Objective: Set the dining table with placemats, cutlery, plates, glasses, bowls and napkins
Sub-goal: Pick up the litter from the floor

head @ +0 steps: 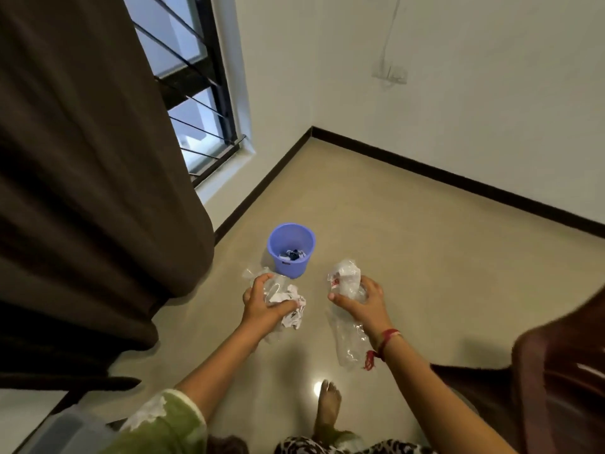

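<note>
My left hand (262, 306) grips a crushed clear plastic bottle (258, 278) together with crumpled white paper (294, 308). My right hand (363, 301) is shut on a second crushed clear plastic bottle (347, 322), which has a small red mark near its top. Both hands are held out over the floor, a short way in front of a small blue bin (291, 249). The bin stands on the beige floor near the wall and holds some scraps at its bottom. No table, plates or cutlery are in view.
A dark brown curtain (91, 191) hangs at the left beside a barred window (203, 103). White walls with a dark skirting meet in the corner behind the bin. A dark red-brown chair (563, 378) is at the right. My bare foot (329, 404) is on the floor.
</note>
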The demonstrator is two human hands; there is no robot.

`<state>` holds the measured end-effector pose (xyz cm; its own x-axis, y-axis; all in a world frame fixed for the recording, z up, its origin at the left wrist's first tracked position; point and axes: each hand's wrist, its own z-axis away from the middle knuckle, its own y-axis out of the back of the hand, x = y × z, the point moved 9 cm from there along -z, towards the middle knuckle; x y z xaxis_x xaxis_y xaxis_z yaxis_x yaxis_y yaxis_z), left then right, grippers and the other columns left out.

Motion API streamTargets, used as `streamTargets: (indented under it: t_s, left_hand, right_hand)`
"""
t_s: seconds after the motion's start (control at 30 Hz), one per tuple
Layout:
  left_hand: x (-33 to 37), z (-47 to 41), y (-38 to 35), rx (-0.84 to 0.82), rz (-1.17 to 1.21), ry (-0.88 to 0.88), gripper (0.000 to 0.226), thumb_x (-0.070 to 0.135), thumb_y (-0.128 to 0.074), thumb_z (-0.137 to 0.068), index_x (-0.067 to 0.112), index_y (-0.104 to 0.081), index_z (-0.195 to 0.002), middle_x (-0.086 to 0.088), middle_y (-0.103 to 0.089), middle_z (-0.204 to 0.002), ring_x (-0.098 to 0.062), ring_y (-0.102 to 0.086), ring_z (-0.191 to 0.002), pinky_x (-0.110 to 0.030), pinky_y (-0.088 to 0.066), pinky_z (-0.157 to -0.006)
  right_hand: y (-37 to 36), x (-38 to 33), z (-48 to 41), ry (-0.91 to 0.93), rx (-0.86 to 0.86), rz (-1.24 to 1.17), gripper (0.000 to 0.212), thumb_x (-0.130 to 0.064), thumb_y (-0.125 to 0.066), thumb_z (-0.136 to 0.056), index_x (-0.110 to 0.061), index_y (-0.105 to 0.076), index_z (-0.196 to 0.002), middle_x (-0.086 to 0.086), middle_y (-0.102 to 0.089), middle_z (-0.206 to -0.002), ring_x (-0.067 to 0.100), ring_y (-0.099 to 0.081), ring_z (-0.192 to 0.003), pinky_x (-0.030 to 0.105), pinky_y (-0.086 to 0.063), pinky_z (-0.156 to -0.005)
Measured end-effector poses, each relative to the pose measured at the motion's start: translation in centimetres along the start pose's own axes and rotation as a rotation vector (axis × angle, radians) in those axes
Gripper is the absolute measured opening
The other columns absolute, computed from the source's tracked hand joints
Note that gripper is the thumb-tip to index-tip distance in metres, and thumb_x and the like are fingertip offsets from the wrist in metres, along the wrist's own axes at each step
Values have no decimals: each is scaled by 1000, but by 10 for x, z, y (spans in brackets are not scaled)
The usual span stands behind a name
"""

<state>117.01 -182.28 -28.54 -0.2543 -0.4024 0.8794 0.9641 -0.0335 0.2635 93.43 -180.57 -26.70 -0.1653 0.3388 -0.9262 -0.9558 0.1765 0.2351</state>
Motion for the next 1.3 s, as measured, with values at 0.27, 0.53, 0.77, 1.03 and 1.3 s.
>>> streamTargets:
  t_s: [0.27,0.53,0.77,1.03,1.3]
  left_hand:
    - [12,-155,-4,147,67,197,79,39,-76,-49,37,-46,-122,-4,-33,-132,-15,-51,-102,-22,-40,-84]
    - [-25,-326,-24,164,110,381,96,55,-74,-32,35,-44,-121,-8,-40,-137,-20,-52,-103,-15,-39,-63]
    - [-85,-475,-64,93,-20,464,98,44,-72,-46,34,-37,-136,-13,-18,-142,-19,-39,-100,-23,-36,-84]
    - [-165,-566,-115,-57,-96,434,96,30,-87,-66,33,-29,-143,-6,-8,-147,-22,-40,-124,-21,-35,-89]
    - [-213,-590,-141,-128,-178,468,119,35,-87,-65,31,-5,-152,-4,16,-157,-16,-10,-146,-30,-27,-109]
  right_hand:
    - [-44,20,-206,-192,-199,35,78,-59,-89,-37,-29,-65,-105,11,-54,-125,25,-63,-104,47,-55,-87]
    - [-99,45,-364,-398,-196,-84,47,-19,-88,-62,-14,-65,-103,16,-70,-103,35,-68,-92,50,-56,-82]
    - [-161,151,-511,-513,-224,-147,52,-19,-85,-66,-12,-62,-111,15,-68,-107,35,-66,-95,47,-56,-80]
    - [-231,244,-601,-753,-504,-261,60,-36,-84,-67,-17,-61,-118,10,-68,-109,30,-66,-93,41,-55,-69]
    - [-245,294,-629,-707,-531,-64,63,-30,-82,-70,-15,-57,-126,8,-64,-121,27,-64,-102,41,-53,-87]
